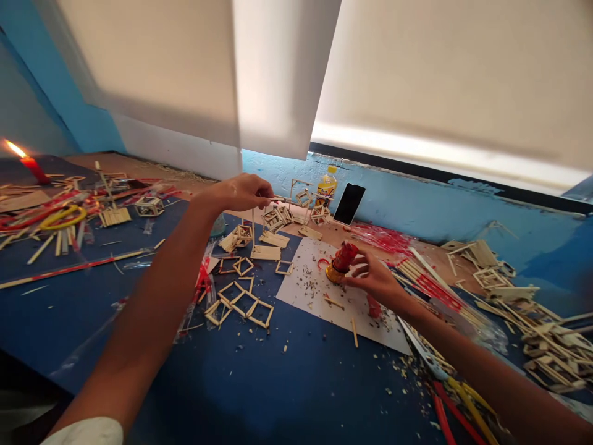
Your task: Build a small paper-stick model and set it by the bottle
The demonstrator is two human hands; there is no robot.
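My left hand is above the small stick models at the back, fingers bent and closed. A thin wooden stick shows at its fingertips; the fingers partly cover it. Below it rises a thin post on a flat stick base. My right hand has its fingers around the side of a short red candle in a gold-coloured holder. The candle stands tilted over a white sheet strewn with dark crumbs. Flat diamond-shaped stick frames lie left of the sheet.
A lit red candle burns at the far left, near yellow-handled scissors. A phone and a yellow-capped bottle stand by the wall. Stick bundles, a model pile and a cutting tool lie right.
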